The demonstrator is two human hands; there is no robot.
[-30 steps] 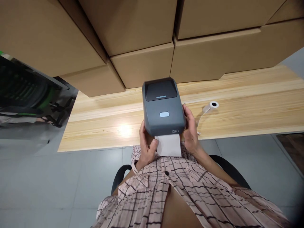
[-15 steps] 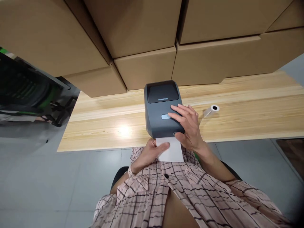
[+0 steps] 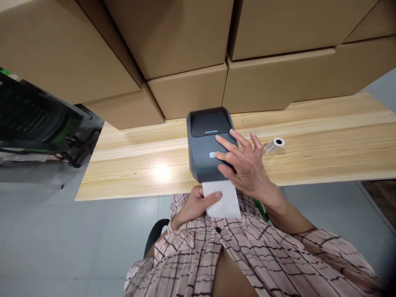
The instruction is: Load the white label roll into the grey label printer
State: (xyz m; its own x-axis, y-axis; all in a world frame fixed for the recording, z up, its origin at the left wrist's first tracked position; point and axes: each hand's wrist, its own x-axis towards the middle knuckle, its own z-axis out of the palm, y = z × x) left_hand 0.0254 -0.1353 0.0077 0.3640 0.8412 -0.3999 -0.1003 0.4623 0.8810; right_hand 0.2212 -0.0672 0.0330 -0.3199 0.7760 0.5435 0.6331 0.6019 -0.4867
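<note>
A dark grey label printer [image 3: 204, 165] sits at the front edge of the wooden table. White label paper [image 3: 227, 206] hangs from its front slot, over my lap. My left hand [image 3: 199, 202] pinches that paper at its left side, thumb on top and fingers beneath. My right hand [image 3: 244, 161] lies over the printer's right side with its fingers spread. One fingertip is at the light blue button [image 3: 213, 154] on the lid and covers part of it.
Large cardboard boxes [image 3: 188, 93] are stacked along the back of the table [image 3: 136, 165]. A small white paper roll [image 3: 275, 144] lies right of the printer. A dark chair [image 3: 34, 119] stands at the far left, near another person's hand [image 3: 55, 157].
The paper reaches a little further out of the printer. My right hand has spread its fingers, and its thumb has come up onto the printer's front. My left hand keeps hold of the paper.
</note>
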